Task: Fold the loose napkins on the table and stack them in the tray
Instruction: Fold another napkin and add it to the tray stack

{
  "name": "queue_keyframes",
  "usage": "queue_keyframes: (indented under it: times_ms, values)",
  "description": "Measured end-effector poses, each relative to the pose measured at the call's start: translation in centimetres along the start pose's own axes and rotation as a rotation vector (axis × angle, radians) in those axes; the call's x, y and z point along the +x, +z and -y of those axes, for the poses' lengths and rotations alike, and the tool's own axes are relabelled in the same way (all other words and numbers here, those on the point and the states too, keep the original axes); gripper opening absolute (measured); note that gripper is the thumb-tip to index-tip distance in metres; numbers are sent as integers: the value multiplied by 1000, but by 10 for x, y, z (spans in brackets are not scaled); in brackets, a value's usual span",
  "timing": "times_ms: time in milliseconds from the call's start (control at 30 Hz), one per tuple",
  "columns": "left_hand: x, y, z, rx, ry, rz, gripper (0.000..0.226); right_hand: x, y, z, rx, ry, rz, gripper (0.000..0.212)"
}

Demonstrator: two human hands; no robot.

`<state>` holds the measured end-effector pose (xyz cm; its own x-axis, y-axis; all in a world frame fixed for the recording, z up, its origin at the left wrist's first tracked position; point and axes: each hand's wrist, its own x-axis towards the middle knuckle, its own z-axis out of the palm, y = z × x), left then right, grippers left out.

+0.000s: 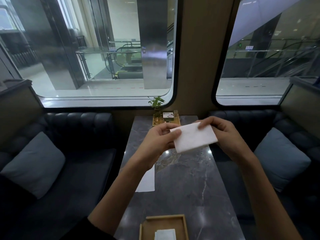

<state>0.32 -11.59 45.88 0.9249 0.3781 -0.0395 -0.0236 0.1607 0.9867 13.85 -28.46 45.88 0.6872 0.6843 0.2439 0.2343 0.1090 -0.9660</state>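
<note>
A white napkin (194, 138), folded into a rectangle, is held in the air above the middle of the dark marble table (190, 187). My left hand (160, 141) pinches its left edge and my right hand (225, 135) grips its upper right corner. Another white napkin (147, 181) lies flat on the table, partly hidden under my left forearm. Near the front edge stands a wooden tray (164, 219) with a folded napkin (165, 234) inside it.
At the far end of the table a gold tray (175, 121) carries a small potted plant (156, 104) and a card holder. Dark sofas with grey-blue cushions (34, 163) (280, 158) flank the table. Windows lie behind.
</note>
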Motion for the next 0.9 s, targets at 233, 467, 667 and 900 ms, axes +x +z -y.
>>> queue_keyframes:
  times_ms: [233,467,667,900]
  values:
    - [-8,-5,26,104,63,-211,19,-1,22,-22,86,231,-54,29]
    - [-32,-24,72,89,-108,-108,28,-17,38,-53,-123,199,116,59]
    - [-61,-32,137,150,-183,-189,16,-41,67,-94,-84,315,237,55]
    - [-85,-45,225,95,-366,-319,15,-120,92,-217,263,800,79,35]
